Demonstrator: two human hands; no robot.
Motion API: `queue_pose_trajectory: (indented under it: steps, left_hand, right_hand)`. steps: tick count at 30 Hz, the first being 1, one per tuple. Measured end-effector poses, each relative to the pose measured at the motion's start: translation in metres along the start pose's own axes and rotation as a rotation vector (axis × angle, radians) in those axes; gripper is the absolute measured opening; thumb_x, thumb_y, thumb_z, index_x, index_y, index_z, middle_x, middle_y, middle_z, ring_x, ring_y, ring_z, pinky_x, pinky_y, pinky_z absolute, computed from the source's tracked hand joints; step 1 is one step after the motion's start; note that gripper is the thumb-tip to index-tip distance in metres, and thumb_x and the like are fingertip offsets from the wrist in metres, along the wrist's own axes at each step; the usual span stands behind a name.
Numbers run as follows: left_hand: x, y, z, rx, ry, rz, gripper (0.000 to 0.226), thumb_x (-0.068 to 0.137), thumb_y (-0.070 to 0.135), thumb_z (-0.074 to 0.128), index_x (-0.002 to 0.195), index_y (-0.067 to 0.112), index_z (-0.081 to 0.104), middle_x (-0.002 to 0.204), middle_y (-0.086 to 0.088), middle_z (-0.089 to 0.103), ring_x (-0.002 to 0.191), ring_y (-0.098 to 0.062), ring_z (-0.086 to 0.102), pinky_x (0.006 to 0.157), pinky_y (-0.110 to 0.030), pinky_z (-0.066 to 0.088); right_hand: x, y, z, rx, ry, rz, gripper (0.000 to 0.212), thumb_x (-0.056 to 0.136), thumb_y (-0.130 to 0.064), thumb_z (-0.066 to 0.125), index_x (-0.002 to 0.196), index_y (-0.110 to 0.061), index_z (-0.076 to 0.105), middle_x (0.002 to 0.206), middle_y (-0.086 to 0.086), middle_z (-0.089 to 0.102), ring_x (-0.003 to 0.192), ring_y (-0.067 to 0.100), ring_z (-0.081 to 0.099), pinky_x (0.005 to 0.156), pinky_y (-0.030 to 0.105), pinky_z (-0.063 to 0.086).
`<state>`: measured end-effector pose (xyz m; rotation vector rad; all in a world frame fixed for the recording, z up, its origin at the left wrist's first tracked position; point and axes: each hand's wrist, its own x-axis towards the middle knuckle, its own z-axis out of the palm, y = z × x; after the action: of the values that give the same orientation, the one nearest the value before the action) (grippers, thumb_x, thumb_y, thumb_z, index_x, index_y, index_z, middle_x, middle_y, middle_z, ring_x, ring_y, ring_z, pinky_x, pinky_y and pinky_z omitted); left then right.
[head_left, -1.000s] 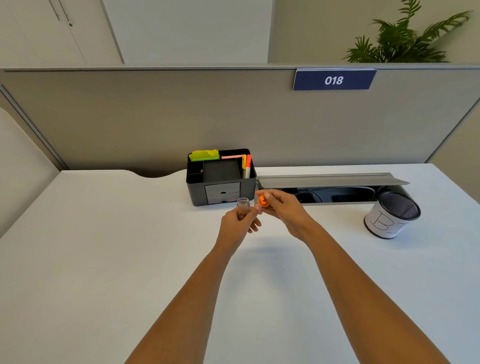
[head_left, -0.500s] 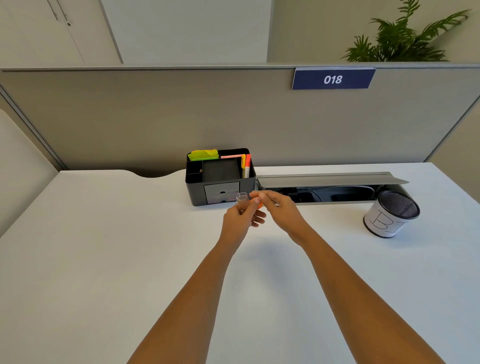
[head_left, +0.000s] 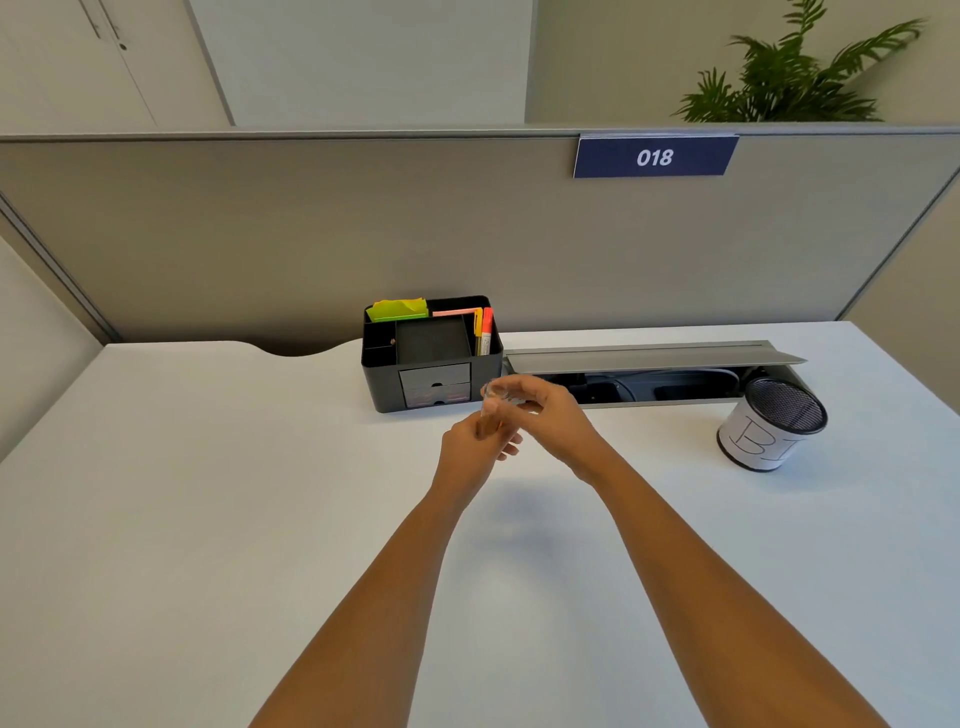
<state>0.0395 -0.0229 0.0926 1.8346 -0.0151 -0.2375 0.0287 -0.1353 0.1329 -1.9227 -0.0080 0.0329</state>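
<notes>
A small clear tube (head_left: 491, 394) is held above the white desk (head_left: 208, 519), just in front of the black desk organizer (head_left: 382, 384). My left hand (head_left: 470, 454) grips its lower part from below. My right hand (head_left: 553, 415) reaches in from the right and pinches the top of the tube with curled fingers. The two hands touch. The tube is blurred. The small orange piece that my right hand held is hidden by the fingers.
The organizer holds green and pink sticky notes (head_left: 397, 309) and an orange marker (head_left: 487, 327). An open cable tray (head_left: 649, 384) runs along the back. A mesh pen cup (head_left: 771, 426) stands at the right. A grey partition (head_left: 311, 234) closes the back.
My right hand moved left with the orange piece until it met the tube in my left hand. The orange piece has gone out of sight. Both hands have closed together.
</notes>
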Motion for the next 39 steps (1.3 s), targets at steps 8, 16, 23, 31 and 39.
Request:
queue_pose_trajectory:
  steps: [8,16,23,31,39]
  left_hand:
    - [-0.005,-0.016,0.000,0.008,-0.002,-0.017,0.039,0.090,0.035,0.054,0.112,0.004,0.062,0.099,-0.015,0.071,0.077,-0.018,0.065,0.067,-0.017,0.051]
    - [-0.002,-0.022,0.006,-0.002,0.010,-0.022,0.039,0.091,0.032,0.054,0.116,0.002,0.061,0.101,-0.015,0.070,0.082,-0.020,0.064,0.068,-0.017,0.050]
    - [0.002,-0.030,0.006,0.012,0.034,-0.030,0.042,0.092,0.032,0.053,0.121,0.003,0.058,0.108,-0.017,0.069,0.087,-0.022,0.064,0.072,-0.020,0.050]
    - [0.004,-0.038,0.007,0.037,0.067,-0.027,0.042,0.092,0.033,0.052,0.121,0.004,0.058,0.108,-0.016,0.069,0.086,-0.021,0.064,0.081,-0.028,0.051]
    - [0.010,-0.045,0.014,0.077,0.080,-0.037,0.045,0.092,0.033,0.051,0.124,0.004,0.056,0.112,-0.016,0.068,0.089,-0.022,0.062,0.090,-0.035,0.050]
  right_hand:
    - [0.002,0.015,-0.028,0.291,0.024,-0.012,0.035,0.092,-0.031,0.050,0.126,-0.032,0.048,0.129,0.006,0.056,0.115,0.024,0.057,0.086,0.030,0.054]
    - [-0.008,0.040,-0.073,0.412,0.171,0.051,0.032,0.090,-0.013,0.055,0.122,-0.012,0.053,0.109,0.004,0.061,0.103,0.024,0.059,0.093,0.040,0.052]
    - [-0.014,0.067,-0.146,0.265,0.589,0.100,0.035,0.085,-0.003,0.060,0.119,-0.010,0.055,0.096,0.003,0.060,0.088,0.018,0.058,0.077,0.029,0.054]
    - [-0.033,0.088,-0.217,-0.429,0.957,0.379,0.033,0.082,-0.010,0.063,0.115,-0.013,0.058,0.117,0.013,0.064,0.110,0.034,0.056,0.093,0.043,0.044]
    - [-0.030,0.093,-0.235,-0.965,0.770,0.460,0.031,0.085,0.001,0.049,0.113,-0.006,0.060,0.110,0.025,0.056,0.102,0.045,0.052,0.081,0.043,0.044]
